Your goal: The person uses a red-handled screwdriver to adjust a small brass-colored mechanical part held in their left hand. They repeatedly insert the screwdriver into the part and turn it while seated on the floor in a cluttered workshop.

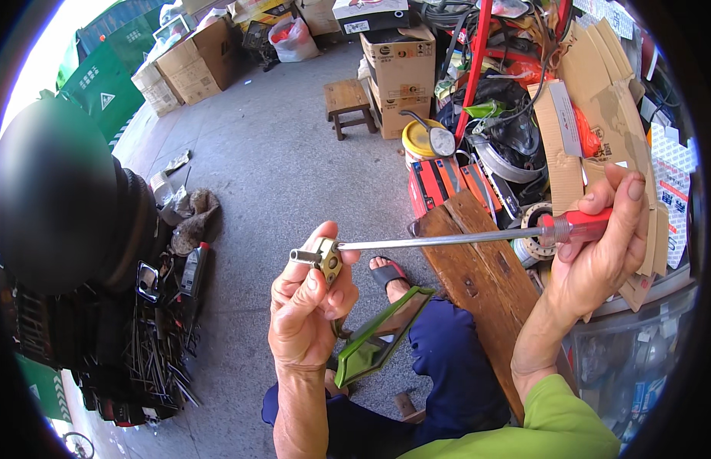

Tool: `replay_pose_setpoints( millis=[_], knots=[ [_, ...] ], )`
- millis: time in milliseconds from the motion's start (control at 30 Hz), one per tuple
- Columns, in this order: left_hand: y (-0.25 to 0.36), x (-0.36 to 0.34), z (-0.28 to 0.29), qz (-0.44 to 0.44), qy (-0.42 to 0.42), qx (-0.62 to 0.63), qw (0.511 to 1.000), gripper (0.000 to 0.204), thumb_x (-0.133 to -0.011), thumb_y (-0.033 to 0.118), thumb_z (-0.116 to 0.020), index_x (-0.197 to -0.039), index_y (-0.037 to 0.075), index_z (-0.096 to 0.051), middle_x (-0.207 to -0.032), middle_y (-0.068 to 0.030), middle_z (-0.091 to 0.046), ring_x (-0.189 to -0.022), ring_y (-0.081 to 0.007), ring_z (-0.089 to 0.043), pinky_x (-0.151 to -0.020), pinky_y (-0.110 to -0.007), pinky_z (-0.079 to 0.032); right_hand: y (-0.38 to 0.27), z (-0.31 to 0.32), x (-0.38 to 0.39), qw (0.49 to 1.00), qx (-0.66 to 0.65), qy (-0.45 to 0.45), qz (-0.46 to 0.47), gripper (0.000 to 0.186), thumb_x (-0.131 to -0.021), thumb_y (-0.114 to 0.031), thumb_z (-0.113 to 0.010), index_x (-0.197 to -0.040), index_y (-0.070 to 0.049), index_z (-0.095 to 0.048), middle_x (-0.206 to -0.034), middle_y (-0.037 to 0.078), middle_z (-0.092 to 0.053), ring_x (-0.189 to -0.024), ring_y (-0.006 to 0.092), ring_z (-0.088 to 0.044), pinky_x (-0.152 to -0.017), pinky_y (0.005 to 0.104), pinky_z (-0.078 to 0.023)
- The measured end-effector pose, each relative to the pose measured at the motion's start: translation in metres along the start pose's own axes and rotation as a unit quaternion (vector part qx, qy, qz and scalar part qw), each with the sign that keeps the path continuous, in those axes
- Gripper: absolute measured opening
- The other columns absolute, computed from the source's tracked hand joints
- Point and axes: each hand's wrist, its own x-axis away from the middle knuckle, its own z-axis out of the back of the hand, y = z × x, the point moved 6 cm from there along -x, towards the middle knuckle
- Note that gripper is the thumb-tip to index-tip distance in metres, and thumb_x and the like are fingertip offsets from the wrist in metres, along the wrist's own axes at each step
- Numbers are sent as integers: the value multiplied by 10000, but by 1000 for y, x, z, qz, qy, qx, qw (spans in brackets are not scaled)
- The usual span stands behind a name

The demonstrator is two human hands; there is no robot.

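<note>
My left hand point(306, 306) pinches a small brass-coloured metal fitting point(329, 262) with a short silver tube on it. A long screwdriver point(439, 240) reaches across to the fitting, its tip at the fitting's upper edge. My right hand point(600, 252) is closed on its red handle at the right. Below the fitting hangs a green-framed object point(355, 352) with a dark face, over my lap; whether it joins the fitting is hidden by my left hand.
A long wooden bench point(485, 306) lies beside my right leg. Behind it are red-black boxes point(432, 187), flattened cardboard point(615, 115) and a yellow bucket point(417, 141). A small stool point(348, 99) stands at the back. A dark machine point(65, 191) with piled tools point(168, 367) occupies the left.
</note>
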Motion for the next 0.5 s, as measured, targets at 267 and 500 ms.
replay_pose_setpoints(
  millis=[267, 500],
  knots=[
    [6, 1, -1, -23, 12, -23, 999, 492, -832, 110, -630, -1274, -26, -463, -1013, -166, -620, -613, -70, -434, -512, -193, -334, -5, -16, -2, 984, -23, -172, 32, 242, -862, -203, -579, -971, 9, -537, -765, 80, -542, -528, 83, -455, -445, 192, -383],
    [18, 5, 5, -52, 24, -12, 998, 481, -829, 85, -626, -1268, -34, -468, -1014, -175, -622, -614, -70, -431, -511, -191, -337, -7, -21, 3, 955, 23, -296, -13, 446, -710, -96, -715, -1076, 25, -491, -851, 91, -555, -629, 79, -519, -517, 170, -418]
  ],
)
